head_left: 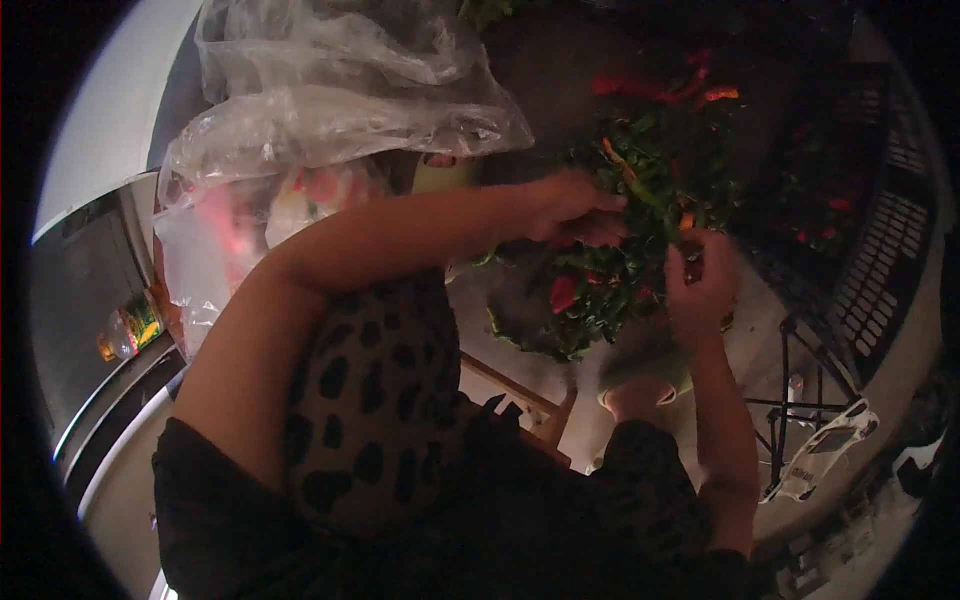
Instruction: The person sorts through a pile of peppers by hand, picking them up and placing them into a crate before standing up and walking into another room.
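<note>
A heap of green and red chili peppers [625,290] lies in front of me, long and thin, some partly orange. At its left side is my left hand [580,208], slightly blurred, with fingers stretched over the heap and nothing visible in them. My right hand [703,285] is at the heap's right side with its fingers curled and pinched together. A green and orange chili pepper [686,221] shows at its fingertips. Dim light hides the finer detail of the heap.
Clear plastic bags [330,110] lie at the upper left, over pink and white contents. A black slatted crate [875,260] stands at the right, with a thin-legged dark frame [790,410] below it. A bottle with a yellow-green label [135,330] is at far left.
</note>
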`<state>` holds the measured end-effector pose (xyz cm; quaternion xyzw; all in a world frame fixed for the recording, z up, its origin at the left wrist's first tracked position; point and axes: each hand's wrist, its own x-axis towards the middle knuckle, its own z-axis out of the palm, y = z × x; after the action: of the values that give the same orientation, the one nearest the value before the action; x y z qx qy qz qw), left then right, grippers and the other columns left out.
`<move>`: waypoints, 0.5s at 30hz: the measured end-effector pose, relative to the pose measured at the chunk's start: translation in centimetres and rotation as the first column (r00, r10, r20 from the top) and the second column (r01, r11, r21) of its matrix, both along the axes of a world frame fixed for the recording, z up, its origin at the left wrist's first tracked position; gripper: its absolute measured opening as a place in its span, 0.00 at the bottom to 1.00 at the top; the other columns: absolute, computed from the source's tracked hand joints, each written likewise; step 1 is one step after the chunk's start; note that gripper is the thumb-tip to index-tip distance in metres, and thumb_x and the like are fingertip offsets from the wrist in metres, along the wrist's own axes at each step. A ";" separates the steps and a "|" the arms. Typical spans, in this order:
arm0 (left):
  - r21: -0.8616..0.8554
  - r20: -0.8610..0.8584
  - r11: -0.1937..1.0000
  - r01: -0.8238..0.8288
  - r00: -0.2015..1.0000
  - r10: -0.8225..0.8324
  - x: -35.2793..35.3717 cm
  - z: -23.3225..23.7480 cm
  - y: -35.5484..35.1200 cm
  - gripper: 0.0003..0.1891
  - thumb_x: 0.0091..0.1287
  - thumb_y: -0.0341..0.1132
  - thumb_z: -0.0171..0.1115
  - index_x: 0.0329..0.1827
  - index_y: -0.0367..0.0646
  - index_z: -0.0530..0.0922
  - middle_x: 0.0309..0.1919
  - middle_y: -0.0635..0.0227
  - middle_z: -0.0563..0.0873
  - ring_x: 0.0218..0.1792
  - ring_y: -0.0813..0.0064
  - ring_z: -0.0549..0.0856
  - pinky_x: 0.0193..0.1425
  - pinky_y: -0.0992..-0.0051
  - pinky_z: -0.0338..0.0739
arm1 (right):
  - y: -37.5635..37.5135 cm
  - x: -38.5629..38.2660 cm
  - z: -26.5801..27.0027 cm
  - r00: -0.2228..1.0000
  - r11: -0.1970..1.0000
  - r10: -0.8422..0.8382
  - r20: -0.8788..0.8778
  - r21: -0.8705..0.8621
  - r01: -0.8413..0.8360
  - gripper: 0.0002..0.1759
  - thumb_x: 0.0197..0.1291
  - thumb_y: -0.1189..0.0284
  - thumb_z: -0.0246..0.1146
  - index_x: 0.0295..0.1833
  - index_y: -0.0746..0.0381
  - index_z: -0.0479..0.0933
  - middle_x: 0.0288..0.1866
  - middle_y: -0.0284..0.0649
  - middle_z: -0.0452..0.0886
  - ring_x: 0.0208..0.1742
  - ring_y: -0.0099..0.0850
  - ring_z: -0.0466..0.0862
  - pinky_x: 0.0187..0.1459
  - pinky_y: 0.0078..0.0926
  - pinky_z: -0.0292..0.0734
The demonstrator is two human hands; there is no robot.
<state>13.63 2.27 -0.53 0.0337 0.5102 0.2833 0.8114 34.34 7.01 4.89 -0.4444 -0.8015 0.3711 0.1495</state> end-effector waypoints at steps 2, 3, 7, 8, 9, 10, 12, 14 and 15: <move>-0.013 0.173 0.984 -0.180 0.969 0.179 0.7 0.6 0.1 0.11 0.65 0.41 0.58 0.45 0.47 0.76 0.43 0.67 0.84 0.38 0.77 0.84 0.24 0.77 0.68 | -0.4 0.1 -1.0 0.980 0.925 0.200 -0.005 0.331 -0.187 0.16 0.45 0.78 0.65 0.42 0.61 0.72 0.40 0.39 0.72 0.43 0.38 0.75 0.49 0.38 0.70; 0.002 0.186 0.981 -0.192 0.964 0.189 0.9 0.9 0.1 0.11 0.65 0.41 0.58 0.46 0.48 0.76 0.43 0.69 0.84 0.38 0.78 0.83 0.25 0.77 0.68 | -0.7 -0.1 -1.0 0.968 0.889 0.250 0.017 0.392 -0.236 0.16 0.46 0.78 0.65 0.42 0.60 0.72 0.40 0.39 0.73 0.43 0.38 0.75 0.50 0.38 0.70; 0.040 0.170 0.973 -0.229 0.961 0.220 0.9 3.0 0.8 0.11 0.65 0.34 0.55 0.49 0.43 0.75 0.42 0.66 0.84 0.41 0.73 0.83 0.40 0.73 0.76 | -1.5 -1.1 -0.6 0.928 0.800 0.367 0.066 0.486 -0.351 0.16 0.45 0.78 0.65 0.42 0.60 0.72 0.41 0.40 0.73 0.45 0.38 0.75 0.53 0.38 0.69; 0.045 0.149 0.971 -0.235 0.963 0.226 0.8 3.4 0.8 0.11 0.66 0.31 0.54 0.49 0.40 0.74 0.42 0.64 0.83 0.43 0.71 0.83 0.47 0.71 0.79 | -1.6 -1.2 -0.5 0.923 0.801 0.380 0.064 0.477 -0.363 0.16 0.45 0.78 0.65 0.43 0.61 0.72 0.41 0.40 0.73 0.45 0.39 0.74 0.53 0.38 0.69; 0.078 0.159 0.971 -0.225 0.964 0.211 0.6 2.9 0.7 0.11 0.65 0.31 0.54 0.49 0.40 0.74 0.42 0.64 0.83 0.44 0.70 0.83 0.48 0.71 0.79 | -1.8 -1.3 -0.6 0.948 0.891 0.315 0.037 0.332 -0.309 0.15 0.47 0.77 0.64 0.42 0.62 0.72 0.41 0.41 0.74 0.44 0.38 0.75 0.52 0.36 0.70; 0.111 0.169 0.970 -0.217 0.966 0.197 0.4 2.0 0.5 0.11 0.65 0.30 0.54 0.49 0.39 0.74 0.42 0.64 0.83 0.44 0.70 0.83 0.48 0.71 0.79 | -2.0 -1.3 -0.6 0.969 0.953 0.247 0.020 0.176 -0.247 0.14 0.48 0.77 0.64 0.42 0.62 0.72 0.40 0.41 0.75 0.43 0.37 0.76 0.51 0.35 0.71; 0.129 0.166 0.966 -0.224 0.965 0.202 0.2 1.8 0.4 0.11 0.65 0.30 0.54 0.50 0.39 0.74 0.42 0.64 0.82 0.45 0.70 0.82 0.48 0.70 0.79 | -2.2 -1.4 -1.2 0.996 0.979 0.088 -0.031 -0.183 -0.092 0.12 0.51 0.75 0.64 0.42 0.64 0.73 0.39 0.41 0.77 0.41 0.34 0.78 0.47 0.33 0.72; 0.106 0.138 0.962 -0.250 0.962 0.235 0.1 1.8 0.4 0.12 0.64 0.29 0.55 0.50 0.38 0.73 0.42 0.64 0.82 0.44 0.71 0.82 0.48 0.69 0.79 | -1.9 -1.7 -2.3 0.991 0.833 -0.114 -0.064 -0.550 0.060 0.11 0.54 0.73 0.63 0.41 0.67 0.73 0.37 0.41 0.79 0.39 0.31 0.80 0.43 0.30 0.74; 0.115 0.161 0.956 -0.271 0.955 0.251 0.2 1.7 0.3 0.12 0.63 0.29 0.56 0.50 0.38 0.73 0.42 0.63 0.81 0.44 0.71 0.82 0.46 0.69 0.79 | -1.9 -1.8 -2.4 0.991 0.792 -0.107 -0.082 -0.609 0.035 0.10 0.56 0.73 0.62 0.41 0.66 0.73 0.37 0.39 0.79 0.39 0.28 0.79 0.42 0.27 0.74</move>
<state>13.86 2.59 1.15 0.0005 0.4297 0.4240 0.7973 32.56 5.10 2.54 -0.4771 -0.6135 0.6266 0.0582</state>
